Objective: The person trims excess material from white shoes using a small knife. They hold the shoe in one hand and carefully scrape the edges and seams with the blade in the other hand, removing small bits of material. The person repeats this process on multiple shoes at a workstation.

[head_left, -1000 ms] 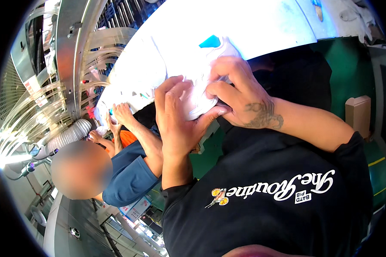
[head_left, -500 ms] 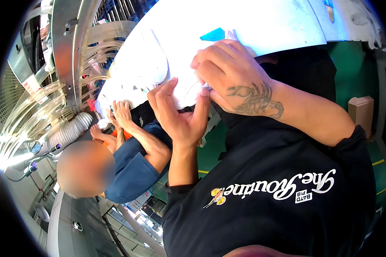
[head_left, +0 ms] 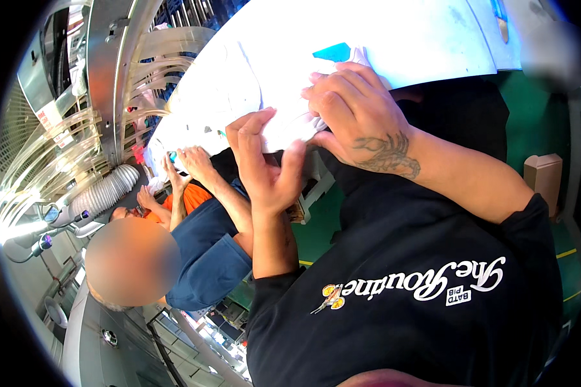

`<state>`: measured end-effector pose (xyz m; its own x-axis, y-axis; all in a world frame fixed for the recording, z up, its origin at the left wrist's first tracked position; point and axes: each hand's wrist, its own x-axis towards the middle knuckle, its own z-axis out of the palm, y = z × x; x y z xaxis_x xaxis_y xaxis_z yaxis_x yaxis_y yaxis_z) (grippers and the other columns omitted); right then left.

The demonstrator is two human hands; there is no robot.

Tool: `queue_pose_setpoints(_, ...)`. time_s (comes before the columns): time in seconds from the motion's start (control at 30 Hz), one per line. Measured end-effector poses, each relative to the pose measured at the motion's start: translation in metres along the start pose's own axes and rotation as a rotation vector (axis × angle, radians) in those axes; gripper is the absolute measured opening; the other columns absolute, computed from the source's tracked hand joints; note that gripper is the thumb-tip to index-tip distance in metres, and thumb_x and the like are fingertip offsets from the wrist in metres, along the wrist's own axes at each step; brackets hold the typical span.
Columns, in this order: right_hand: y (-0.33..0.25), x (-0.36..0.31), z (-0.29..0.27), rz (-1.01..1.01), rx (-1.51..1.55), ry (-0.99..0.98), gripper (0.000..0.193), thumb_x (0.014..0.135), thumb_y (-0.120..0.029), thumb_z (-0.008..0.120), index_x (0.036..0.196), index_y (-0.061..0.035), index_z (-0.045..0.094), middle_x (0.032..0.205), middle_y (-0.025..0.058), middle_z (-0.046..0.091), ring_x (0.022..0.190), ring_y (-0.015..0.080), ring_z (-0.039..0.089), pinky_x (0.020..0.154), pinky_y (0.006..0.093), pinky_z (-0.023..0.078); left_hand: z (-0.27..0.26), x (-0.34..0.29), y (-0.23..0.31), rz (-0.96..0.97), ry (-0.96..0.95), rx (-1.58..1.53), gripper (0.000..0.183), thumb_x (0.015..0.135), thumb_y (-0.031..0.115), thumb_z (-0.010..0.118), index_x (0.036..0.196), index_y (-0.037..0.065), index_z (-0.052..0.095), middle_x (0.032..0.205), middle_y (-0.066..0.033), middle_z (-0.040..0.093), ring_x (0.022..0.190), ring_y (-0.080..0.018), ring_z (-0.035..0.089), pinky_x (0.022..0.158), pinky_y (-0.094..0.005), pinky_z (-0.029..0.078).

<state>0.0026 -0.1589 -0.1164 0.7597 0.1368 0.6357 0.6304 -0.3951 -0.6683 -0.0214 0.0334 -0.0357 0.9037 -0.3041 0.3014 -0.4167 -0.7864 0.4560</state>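
Note:
A crumpled white piece (head_left: 290,132), cloth-like but washed out by glare, lies at the near edge of the bright white table (head_left: 407,39). My right hand (head_left: 358,113) is closed on it, fingers bent and thumb tucked beneath. To its left, my left hand (head_left: 265,158) has its thumb and fingers apart, with the fingertips beside the white piece; nothing shows in its grip. A flat blue piece (head_left: 333,53) lies just beyond my right hand. What sits under my right fingers is hidden.
On my left a co-worker in a dark blue shirt (head_left: 203,264) works at the same table, with an orange-clad person (head_left: 199,197) beyond. Clear tubes (head_left: 64,145), a metal frame (head_left: 113,84) and a ribbed hose (head_left: 110,191) stand far left. A cardboard box (head_left: 542,177) is at right.
My left hand has drawn slightly away from my right, its thumb now parted from the white piece. My right hand keeps its grip. The co-worker's hands have shifted at the table.

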Motion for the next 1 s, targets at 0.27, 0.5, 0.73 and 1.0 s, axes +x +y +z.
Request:
queue_pose_setpoints(0.27,-0.002,-0.012,-0.001,-0.01,0.011,0.006,0.057,0.076,-0.026,0.094,0.12,-0.0079,0.062,0.121,0.015,0.068,0.118,0.0327,0.067,0.108,0.0492,0.046,-0.001,-0.01,0.007,-0.042,0.023,-0.118,0.031,0.094,0.003,0.063,0.123,-0.005,0.067,0.121,-0.0182,0.065,0.114,-0.0295,0.057,0.104,-0.0393,0.045)
queue_pose_setpoints(0.5,0.01,-0.008,-0.009,0.031,0.081,-0.004,0.075,0.073,-0.029,0.098,0.131,-0.0054,0.056,0.126,0.0158,0.065,0.121,0.0365,0.064,0.108,0.0477,0.048,0.024,-0.002,-0.001,-0.018,0.265,0.02,0.018,0.099,0.001,0.054,0.106,-0.002,0.071,0.098,-0.0139,0.067,0.094,-0.0259,0.061,0.084,-0.0366,0.049)
queue_pose_setpoints(0.73,0.061,-0.027,-0.075,0.488,0.265,-0.197,0.08,0.094,-0.048,0.083,0.152,-0.005,0.047,0.148,0.0204,0.057,0.142,0.035,0.055,0.12,0.0472,0.044,0.062,0.001,-0.071,-0.51,0.532,-0.698,0.025,0.104,0.006,0.046,0.098,-0.002,0.069,0.097,-0.0104,0.07,0.088,-0.0194,0.064,0.084,-0.0335,0.051)
queue_pose_setpoints(1.0,0.028,0.046,-0.127,0.294,0.672,-0.233,0.026,0.101,-0.026,0.061,0.109,-0.0024,0.066,0.108,0.0115,0.071,0.112,0.0243,0.067,0.103,0.0372,0.05,0.1,0.009,0.025,-0.674,-0.174,-1.06,0.02,0.111,0.017,0.054,0.113,0.0,0.065,0.108,-0.0091,0.068,0.101,-0.0152,0.061,0.089,-0.0334,0.051)
